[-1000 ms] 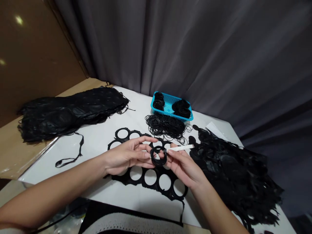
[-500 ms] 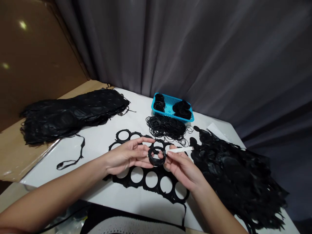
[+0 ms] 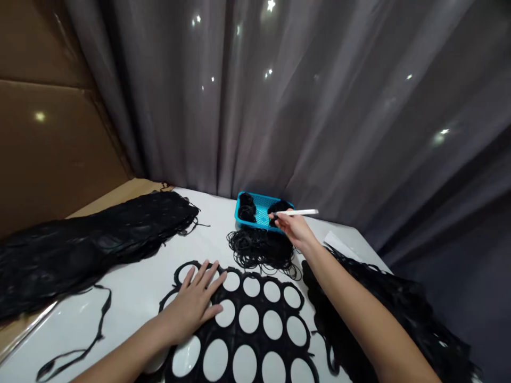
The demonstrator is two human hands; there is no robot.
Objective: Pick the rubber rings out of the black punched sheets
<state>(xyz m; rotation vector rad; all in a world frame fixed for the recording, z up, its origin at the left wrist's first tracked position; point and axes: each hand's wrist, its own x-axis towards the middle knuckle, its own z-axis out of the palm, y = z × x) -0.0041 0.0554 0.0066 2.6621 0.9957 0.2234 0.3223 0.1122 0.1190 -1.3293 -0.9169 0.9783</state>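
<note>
My left hand (image 3: 195, 303) lies with spread fingers on a black rubber-like sheet (image 3: 235, 323) punched with rows of round holes. My right hand (image 3: 293, 226) is at the right end of a blue perforated basket (image 3: 263, 205), its fingers closed round a slim white pen-like tool (image 3: 299, 212). Partly behind that hand is a heap of black rings (image 3: 281, 206) in the basket; whether the fingers touch it I cannot tell. Another bundle of black rings (image 3: 247, 208) sits in the basket's left end.
A loose pile of thin black rings (image 3: 261, 249) lies in front of the basket. Stacked black sheets (image 3: 99, 239) are at left, near a loose black strip (image 3: 101, 319). At right stands a large black heap (image 3: 403, 303) by a white paper (image 3: 339, 244). A grey curtain (image 3: 247, 106) hangs behind.
My right hand has moved forward to the basket with the white tool. The black ring bundle is no longer between my hands. My left hand has let go and flattened onto the holed sheet.
</note>
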